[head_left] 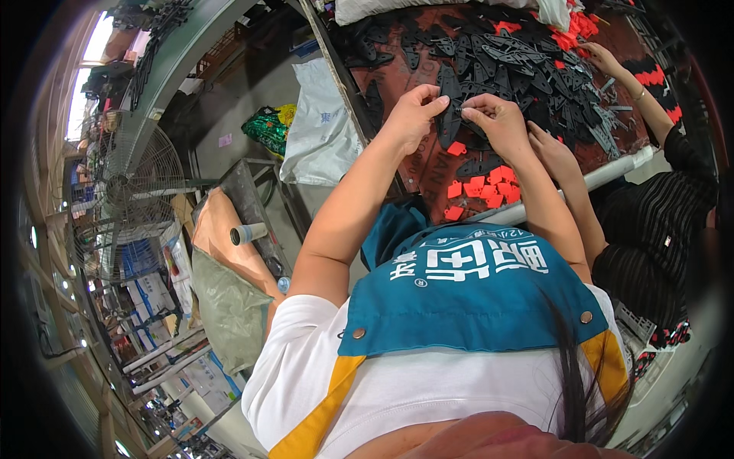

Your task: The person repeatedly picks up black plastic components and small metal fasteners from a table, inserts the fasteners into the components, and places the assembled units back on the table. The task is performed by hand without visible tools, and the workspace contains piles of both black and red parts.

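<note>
My left hand (414, 116) pinches the edge of a long, flat black plastic part (449, 131) that stretches away from me over the table. Close by on its other side, my right hand (495, 122) has thumb and forefinger pressed together at the part; what lies in that pinch is too small to make out. A loose pile of similar black parts (505, 61) spreads beyond my hands. Nearer to me lie several small red plastic tabs (489, 186), with a single red tab (456, 148) just below the black part.
The red-brown table (417, 170) has a pale rail (623, 164) along its near right edge. A co-worker's hands (552, 153) reach in from the right, one by more red parts (569, 34). At left are a white sack (315, 126), a caged fan (126, 183) and a greenish bag (229, 306).
</note>
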{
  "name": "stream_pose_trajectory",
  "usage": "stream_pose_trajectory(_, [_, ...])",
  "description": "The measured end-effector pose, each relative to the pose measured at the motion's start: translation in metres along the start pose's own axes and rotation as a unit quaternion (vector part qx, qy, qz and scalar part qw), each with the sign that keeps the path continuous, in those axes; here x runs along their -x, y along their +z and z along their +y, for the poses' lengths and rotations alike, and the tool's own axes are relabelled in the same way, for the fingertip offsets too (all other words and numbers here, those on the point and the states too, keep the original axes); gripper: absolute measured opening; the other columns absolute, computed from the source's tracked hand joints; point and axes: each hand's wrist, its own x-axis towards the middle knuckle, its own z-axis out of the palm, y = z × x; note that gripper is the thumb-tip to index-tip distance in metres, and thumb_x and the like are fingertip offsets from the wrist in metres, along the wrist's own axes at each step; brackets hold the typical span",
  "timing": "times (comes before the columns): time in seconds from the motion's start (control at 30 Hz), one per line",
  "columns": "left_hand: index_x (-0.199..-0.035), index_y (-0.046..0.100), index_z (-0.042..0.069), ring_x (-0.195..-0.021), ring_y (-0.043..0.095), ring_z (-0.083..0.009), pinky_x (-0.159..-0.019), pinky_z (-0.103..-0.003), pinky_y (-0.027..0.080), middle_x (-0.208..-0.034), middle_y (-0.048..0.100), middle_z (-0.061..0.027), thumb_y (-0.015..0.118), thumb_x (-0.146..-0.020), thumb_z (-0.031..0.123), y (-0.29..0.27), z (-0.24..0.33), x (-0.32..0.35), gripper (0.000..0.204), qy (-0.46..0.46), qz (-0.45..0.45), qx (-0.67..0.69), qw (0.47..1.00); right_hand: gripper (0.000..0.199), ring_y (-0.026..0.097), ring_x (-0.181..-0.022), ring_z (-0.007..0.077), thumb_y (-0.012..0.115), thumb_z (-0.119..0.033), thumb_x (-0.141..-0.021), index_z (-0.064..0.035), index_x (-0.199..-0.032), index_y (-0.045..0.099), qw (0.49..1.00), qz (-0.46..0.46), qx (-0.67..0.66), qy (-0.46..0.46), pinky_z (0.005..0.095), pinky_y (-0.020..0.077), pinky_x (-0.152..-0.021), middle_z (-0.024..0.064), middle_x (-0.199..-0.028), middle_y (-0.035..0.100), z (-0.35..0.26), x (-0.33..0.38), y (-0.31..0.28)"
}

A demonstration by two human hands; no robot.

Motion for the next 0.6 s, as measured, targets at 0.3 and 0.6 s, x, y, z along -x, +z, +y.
stream_pose_trajectory(0.3, [-0.107, 0.055, 0.003, -0.077, 0.049, -0.0057, -0.060, -0.020, 0.038, -0.089, 0.055, 0.0003, 0.058, -0.089, 0.015, 0.001, -0.005, -0.006, 0.022, 0.037, -0.030, -0.069, 0.996, 0.022, 0.056, -0.061, 0.0091, 0.061, -0.023, -0.085, -0.0010, -0.084, 0.065, 0.996, -0.010, 0.094, -0.001, 0.0241, 0.0417, -0.056, 0.0042, -0.067, 0.063, -0.011, 0.000, 0.000])
stream_pose_trajectory(0.6, [-0.099, 0.059, -0.002, -0.086, 0.060, -0.0307, -0.075, -0.036, 0.048, -0.093, 0.062, -0.0187, 0.060, -0.084, 0.031, -0.013, -0.015, -0.035, 0.037, 0.196, 0.003, -0.500, 0.843, 0.026, 0.061, -0.074, 0.0243, 0.062, -0.026, -0.083, 0.0000, -0.088, 0.063, 0.923, 0.208, 0.314, -0.082, 0.0340, 0.0464, -0.068, 0.0121, -0.078, 0.064, 0.021, -0.055, -0.060])
